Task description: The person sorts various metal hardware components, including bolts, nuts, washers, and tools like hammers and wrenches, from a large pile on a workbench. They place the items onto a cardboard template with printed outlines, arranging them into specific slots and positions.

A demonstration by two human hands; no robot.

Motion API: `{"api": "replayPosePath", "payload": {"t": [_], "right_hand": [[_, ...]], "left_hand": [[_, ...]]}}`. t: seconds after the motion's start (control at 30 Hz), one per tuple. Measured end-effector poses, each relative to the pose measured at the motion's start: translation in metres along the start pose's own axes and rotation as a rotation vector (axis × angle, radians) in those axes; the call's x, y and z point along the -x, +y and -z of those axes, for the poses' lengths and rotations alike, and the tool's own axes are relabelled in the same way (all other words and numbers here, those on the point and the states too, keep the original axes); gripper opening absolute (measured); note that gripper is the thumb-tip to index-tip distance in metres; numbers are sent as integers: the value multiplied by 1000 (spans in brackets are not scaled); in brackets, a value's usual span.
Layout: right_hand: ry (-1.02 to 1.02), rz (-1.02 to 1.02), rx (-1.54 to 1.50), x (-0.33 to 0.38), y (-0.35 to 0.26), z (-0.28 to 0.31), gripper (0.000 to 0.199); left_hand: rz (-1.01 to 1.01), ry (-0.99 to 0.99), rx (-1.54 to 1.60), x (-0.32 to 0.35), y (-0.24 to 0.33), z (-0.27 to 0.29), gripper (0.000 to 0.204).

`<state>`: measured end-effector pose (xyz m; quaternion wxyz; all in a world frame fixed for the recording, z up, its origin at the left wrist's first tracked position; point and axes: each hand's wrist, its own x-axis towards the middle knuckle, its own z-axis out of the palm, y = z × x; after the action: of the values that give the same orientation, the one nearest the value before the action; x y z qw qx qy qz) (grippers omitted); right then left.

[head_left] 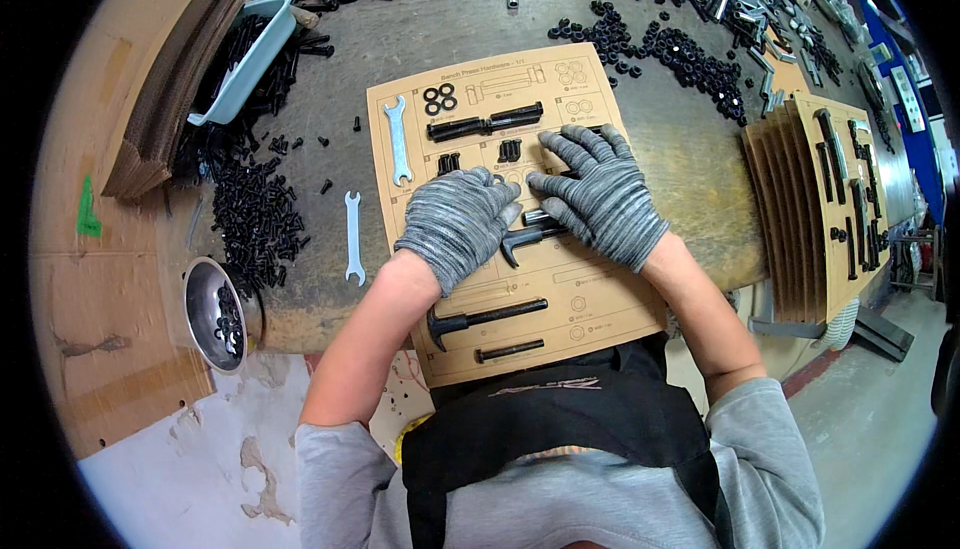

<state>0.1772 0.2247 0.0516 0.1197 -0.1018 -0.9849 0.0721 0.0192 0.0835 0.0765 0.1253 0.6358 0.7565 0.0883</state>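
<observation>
A brown cardboard sorting card (pixel 590 289) with printed outlines lies on the worn workbench in front of me. On it sit a silver flat wrench (pixel 397 139), black washers (pixel 439 99), long black bolts (pixel 486 125) and two hooked black bolts (pixel 486 318). My left hand (pixel 455 224), in a grey knit glove, rests palm down on the card's middle with fingers curled. My right hand (pixel 600 194), gloved the same, lies flat beside it, fingers spread over small black parts. Another hooked bolt (pixel 528 236) pokes out between the two hands. Whether either hand grips a part is hidden.
A second silver wrench (pixel 353 237) lies left of the card, next to a heap of black screws (pixel 250 214). A steel bowl (pixel 213 313) and a pale blue bin (pixel 245 59) stand at the left. Black nuts (pixel 690 54) and bolts crowd the far side. Filled cards (pixel 830 199) are stacked at the right.
</observation>
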Motion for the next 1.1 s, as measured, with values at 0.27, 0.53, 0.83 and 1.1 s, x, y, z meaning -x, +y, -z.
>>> {"api": "replayPosePath", "payload": {"t": [0.27, 0.53, 0.83, 1.1], "right_hand": [[11, -19, -14, -2, 1, -5, 34], [-117, -74, -12, -3, 1, 1, 40], [501, -552, -25, -53, 171, 51, 37], [205, -1265, 178, -93, 385, 44, 26]], "left_hand": [[101, -47, -32, -7, 5, -3, 34], [29, 2, -19, -8, -2, -9, 31], [382, 523, 353, 45, -38, 10, 20], [604, 819, 397, 85, -80, -52, 29]]}}
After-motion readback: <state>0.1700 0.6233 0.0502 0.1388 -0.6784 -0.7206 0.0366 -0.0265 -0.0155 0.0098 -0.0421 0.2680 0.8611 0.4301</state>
